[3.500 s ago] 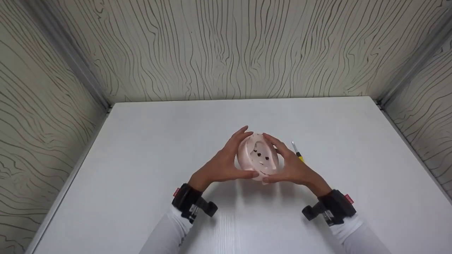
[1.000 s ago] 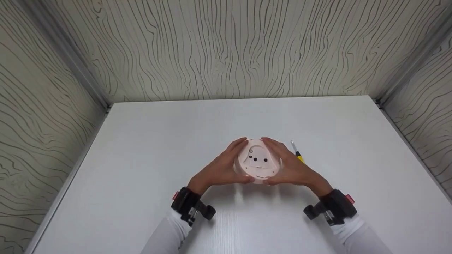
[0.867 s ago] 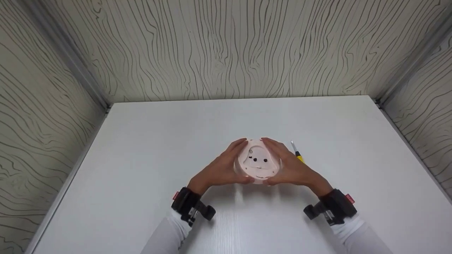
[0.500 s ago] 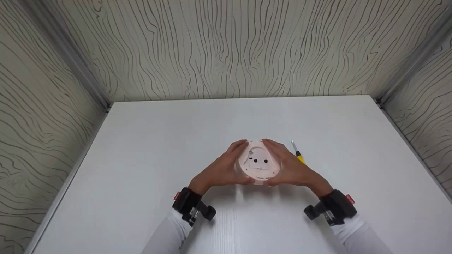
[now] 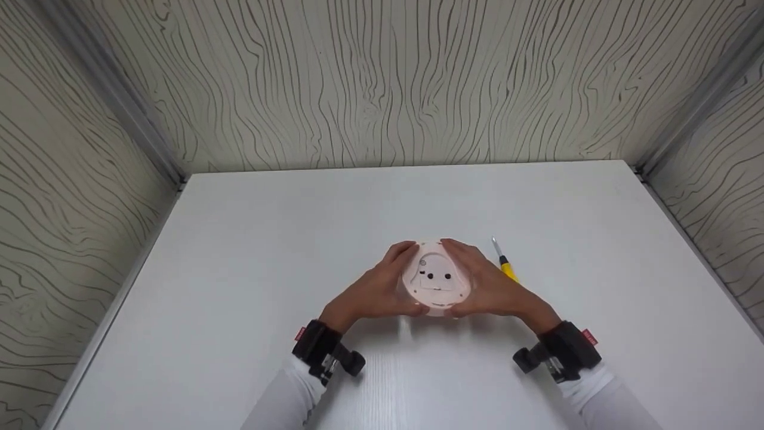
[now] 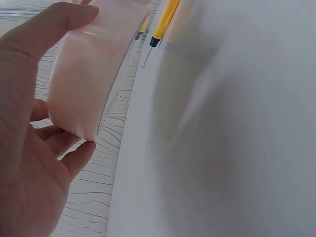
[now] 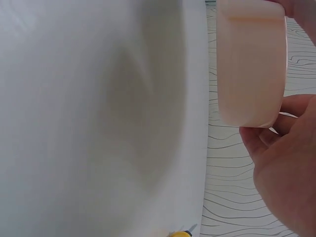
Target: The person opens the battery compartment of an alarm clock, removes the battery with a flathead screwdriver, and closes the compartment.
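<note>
A pale pink round alarm clock (image 5: pixel 439 297) is held up over the white table, its back facing the head camera. Two dark knobs, a small round grille and a rectangular battery cover show on that back. My left hand (image 5: pixel 382 288) grips its left side, thumb along the near edge and fingers round the far edge. On the opposite side my right hand (image 5: pixel 492 288) grips it the same way. Both wrist views show the smooth curved side wall of the clock (image 6: pixel 84 79) between thumb and fingers. The clock's front is hidden.
Just right of my right hand lies a small screwdriver (image 5: pixel 505 263) with a yellow and black handle, its metal tip pointing away. The white table (image 5: pixel 268 239) ends at a wood-patterned back wall (image 5: pixel 370 89), with similar panels at both sides.
At first the clock was tilted and turned in my hands; its back now faces the head camera squarely. Over the last second both hands have brought it slightly nearer to me.
</note>
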A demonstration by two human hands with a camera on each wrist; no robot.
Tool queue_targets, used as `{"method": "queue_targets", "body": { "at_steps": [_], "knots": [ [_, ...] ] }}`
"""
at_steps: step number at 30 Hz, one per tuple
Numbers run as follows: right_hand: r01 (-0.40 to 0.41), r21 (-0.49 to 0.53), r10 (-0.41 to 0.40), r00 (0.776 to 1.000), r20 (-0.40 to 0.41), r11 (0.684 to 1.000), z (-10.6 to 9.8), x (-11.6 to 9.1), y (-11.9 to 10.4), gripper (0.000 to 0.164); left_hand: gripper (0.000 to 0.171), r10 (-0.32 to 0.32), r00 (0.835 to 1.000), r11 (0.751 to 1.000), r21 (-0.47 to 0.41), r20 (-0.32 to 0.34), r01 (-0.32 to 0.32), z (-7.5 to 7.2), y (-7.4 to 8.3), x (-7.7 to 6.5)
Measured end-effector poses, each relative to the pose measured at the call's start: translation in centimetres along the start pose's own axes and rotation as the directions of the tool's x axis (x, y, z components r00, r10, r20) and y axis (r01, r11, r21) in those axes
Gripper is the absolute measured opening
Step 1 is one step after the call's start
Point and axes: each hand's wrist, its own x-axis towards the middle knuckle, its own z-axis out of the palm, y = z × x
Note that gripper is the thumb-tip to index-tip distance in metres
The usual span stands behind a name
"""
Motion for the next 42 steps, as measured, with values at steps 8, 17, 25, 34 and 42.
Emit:
{"method": "queue_targets", "body": {
  "at_steps": [8,17,25,34,42],
  "knots": [
    [-0.018,-0.012,0.018,1.000,0.026,1.000,0.4,0.0,0.5,0.118,0.107,0.008,1.000,0.999,0.050,0.007,-0.009,0.4,-0.3,0.0],
    [-0.016,-0.015,0.017,1.000,0.025,1.000,0.5,-0.1,0.7,0.118,0.107,0.010,1.000,0.998,0.060,0.010,-0.011,0.7,-0.6,0.0],
    [-0.034,-0.048,0.036,0.999,0.040,0.998,0.7,0.0,0.6,0.120,0.107,0.009,1.000,0.999,0.050,0.020,-0.010,1.0,-0.9,0.0],
    [-0.045,-0.068,0.049,0.997,0.061,0.997,0.9,0.0,0.9,0.118,0.109,0.002,0.999,1.000,0.019,0.032,-0.002,1.2,-1.3,-0.1],
    [-0.036,-0.063,0.040,0.997,0.065,0.997,1.2,0.0,1.4,0.118,0.108,-0.025,0.999,0.999,0.030,0.044,0.024,1.7,-1.5,0.1]
  ]
}}
